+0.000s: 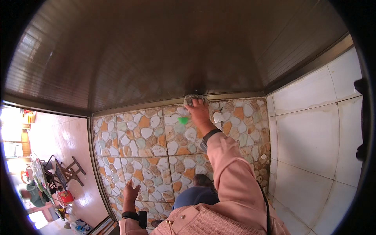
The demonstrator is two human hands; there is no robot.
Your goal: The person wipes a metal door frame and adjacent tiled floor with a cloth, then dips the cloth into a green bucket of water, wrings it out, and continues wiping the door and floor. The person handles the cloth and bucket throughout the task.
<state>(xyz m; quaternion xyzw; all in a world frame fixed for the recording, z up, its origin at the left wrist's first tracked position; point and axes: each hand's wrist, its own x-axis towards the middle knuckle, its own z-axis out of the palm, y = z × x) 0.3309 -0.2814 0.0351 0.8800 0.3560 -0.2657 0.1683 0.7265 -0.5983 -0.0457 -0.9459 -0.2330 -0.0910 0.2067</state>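
My right hand (199,113) presses a crumpled greyish cloth (191,100) against the metal bottom rail of a dark ribbed panel wall (176,58), where it meets the floor. Between wrist and floor, a grey object shows partly beside my sleeve. On the pebble-patterned floor tiles (144,132), a green piece (183,120) lies just left of my right hand and a white scalloped piece (218,117) just right of it. My left hand (131,190) is over the floor at the lower left, fingers apart, with nothing in it.
White wall tiles (307,132) rise at the right. A small round white disc (263,157) lies near that wall. Beyond the door frame (100,176) at the left are a dark folding stool (70,171), a red container (65,196) and a person (35,194). My shoe (202,180) is below me.
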